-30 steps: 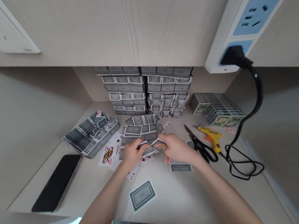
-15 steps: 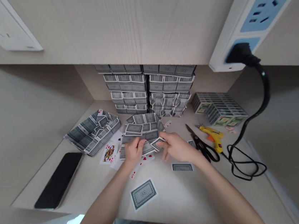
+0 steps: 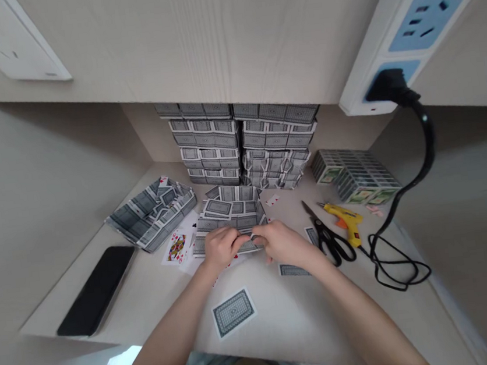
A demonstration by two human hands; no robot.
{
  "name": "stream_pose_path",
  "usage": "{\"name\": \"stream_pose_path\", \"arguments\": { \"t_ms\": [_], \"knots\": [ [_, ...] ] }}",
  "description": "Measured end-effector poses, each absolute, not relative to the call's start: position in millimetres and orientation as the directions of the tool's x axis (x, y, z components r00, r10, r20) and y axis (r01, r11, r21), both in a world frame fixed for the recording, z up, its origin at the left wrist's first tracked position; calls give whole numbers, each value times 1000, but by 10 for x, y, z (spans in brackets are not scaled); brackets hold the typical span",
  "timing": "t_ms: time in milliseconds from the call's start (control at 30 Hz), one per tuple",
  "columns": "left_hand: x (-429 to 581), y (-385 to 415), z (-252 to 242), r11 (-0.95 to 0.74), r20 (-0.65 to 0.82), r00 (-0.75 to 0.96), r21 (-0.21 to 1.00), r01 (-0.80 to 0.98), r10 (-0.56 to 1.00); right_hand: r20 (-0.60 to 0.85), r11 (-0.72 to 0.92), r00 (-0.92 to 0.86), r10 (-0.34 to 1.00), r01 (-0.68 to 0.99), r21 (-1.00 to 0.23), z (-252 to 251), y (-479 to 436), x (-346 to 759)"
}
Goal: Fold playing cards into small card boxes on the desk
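A shallow tray folded from grey-backed playing cards (image 3: 230,210) lies at the middle of the desk. My left hand (image 3: 220,248) and my right hand (image 3: 279,244) meet at its near edge, fingers pinched together on the folded card flap (image 3: 247,244) between them. The fingertips hide most of that flap. Red-suited cards peek out under my left wrist.
A second card tray (image 3: 152,213) sits to the left, a black phone (image 3: 96,290) nearer the desk's left edge. Stacks of card trays (image 3: 239,145) fill the back. Scissors (image 3: 328,234), a yellow glue gun (image 3: 345,223), its black cable (image 3: 397,268), wrapped decks (image 3: 356,176) lie right. A loose card (image 3: 233,312) lies near.
My two hands have drawn closer together at the tray's near edge, and the raised card flaps between them have been pressed down flatter.
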State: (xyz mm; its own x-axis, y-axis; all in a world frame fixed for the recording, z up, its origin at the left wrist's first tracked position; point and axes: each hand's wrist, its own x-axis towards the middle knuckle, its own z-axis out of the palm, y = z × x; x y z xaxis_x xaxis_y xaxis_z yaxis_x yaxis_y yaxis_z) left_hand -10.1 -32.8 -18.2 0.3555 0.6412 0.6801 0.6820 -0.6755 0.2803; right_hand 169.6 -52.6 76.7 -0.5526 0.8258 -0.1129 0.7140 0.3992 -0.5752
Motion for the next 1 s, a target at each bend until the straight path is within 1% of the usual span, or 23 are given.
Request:
{"name": "stream_pose_path", "arguments": {
  "t_ms": [67,133,200,300,367,433,500,633,700,867,1000],
  "knots": [
    [-94,-330,-193,-682,681,367,268,680,634,-116,405,-549,827,728,-554,770,-531,1698],
    [-94,-327,-196,-688,684,379,251,681,624,-119,397,-544,831,729,-557,751,-529,1710],
    [-103,-319,-188,-672,696,361,236,702,621,-128,362,-533,836,712,-601,718,-519,1723],
    [-137,-303,-162,-625,718,302,233,745,628,-155,279,-520,840,658,-699,681,-500,1728],
    [-163,-295,-143,-614,720,291,232,754,630,-145,277,-516,844,651,-706,690,-497,1713],
    [-183,-289,-130,-618,721,300,221,755,624,-114,320,-502,857,693,-646,725,-505,1689],
    [-193,-286,-125,-621,725,309,205,756,615,-106,356,-484,869,758,-546,768,-519,1663],
    [-189,-286,-131,-641,710,359,168,749,606,-150,403,-468,871,855,-326,811,-540,1633],
    [-176,-290,-135,-665,706,387,158,730,593,-159,432,-477,864,866,-250,808,-545,1629],
    [-127,-299,-142,-711,718,444,98,697,535,-195,465,-488,851,872,-153,800,-559,1614],
    [-91,-309,-165,-727,708,484,62,683,515,-211,459,-478,853,878,-133,797,-577,1587]
  ]
}}
